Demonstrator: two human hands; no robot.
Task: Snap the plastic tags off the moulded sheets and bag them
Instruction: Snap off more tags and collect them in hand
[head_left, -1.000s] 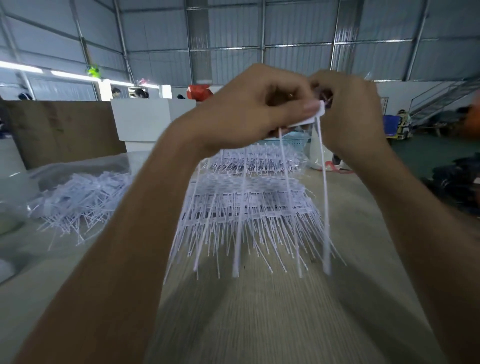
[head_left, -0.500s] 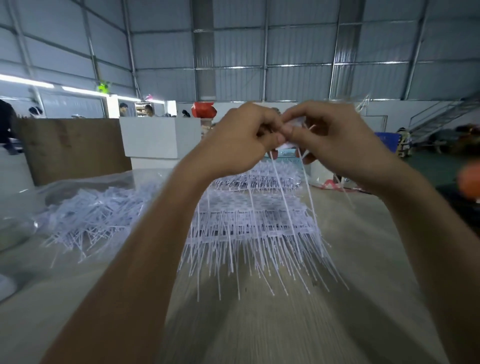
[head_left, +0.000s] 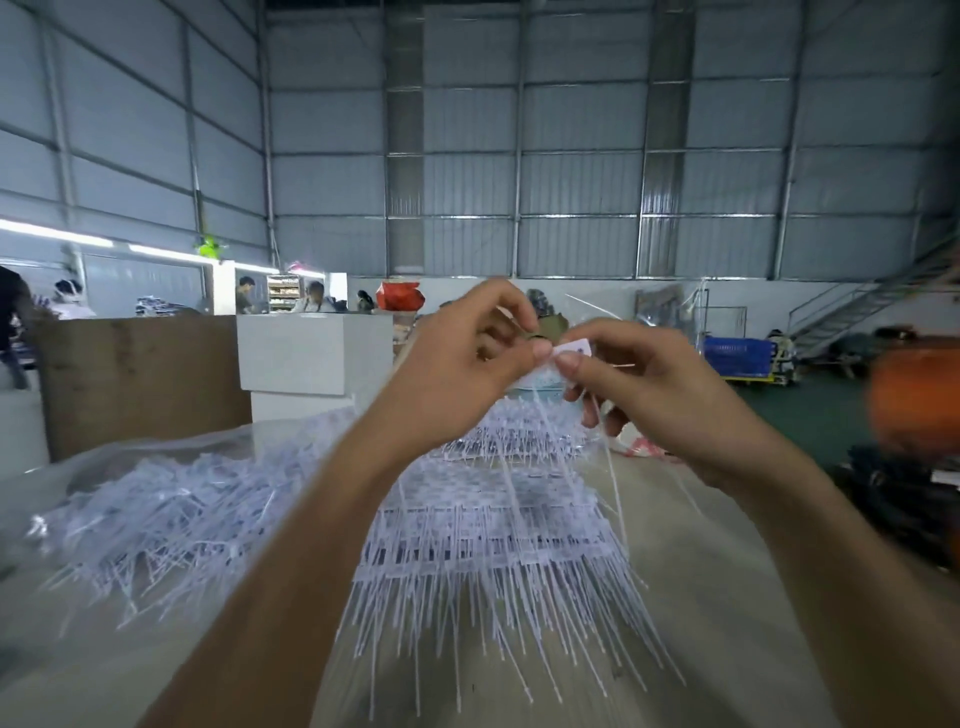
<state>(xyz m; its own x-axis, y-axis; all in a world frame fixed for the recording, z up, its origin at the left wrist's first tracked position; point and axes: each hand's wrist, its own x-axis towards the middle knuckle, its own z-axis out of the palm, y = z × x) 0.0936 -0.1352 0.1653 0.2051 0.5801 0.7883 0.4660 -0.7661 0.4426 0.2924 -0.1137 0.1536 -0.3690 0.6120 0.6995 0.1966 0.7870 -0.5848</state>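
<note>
Since half a second ago the two hands have been drawn slightly apart and lowered in the view, so that a small white tag head (head_left: 571, 347) is now seen between them, where before it was largely hidden by the knuckles. The tag head is pinched between thumb and forefinger of the left hand (head_left: 462, 364), whose other fingers are curled, and it is pinched from the other side by the thumb and forefinger of the right hand (head_left: 660, 384). Thin white plastic stems (head_left: 613, 467) are seen trailing down from the pinch; their number cannot be told for blur. Beneath the hands, the moulded sheets (head_left: 493, 525) are laid in a stack on the pale table (head_left: 727, 649), flat gridded panels fringed with many fine needle-like stems; at least two stacks can be made out, one behind the other. To the left, one loose heap of separated tags (head_left: 156, 519) is seen lying on a clear, glossy plastic bag (head_left: 130, 457). Behind stand one brown board (head_left: 140, 384) and one white block (head_left: 311, 358).
</note>
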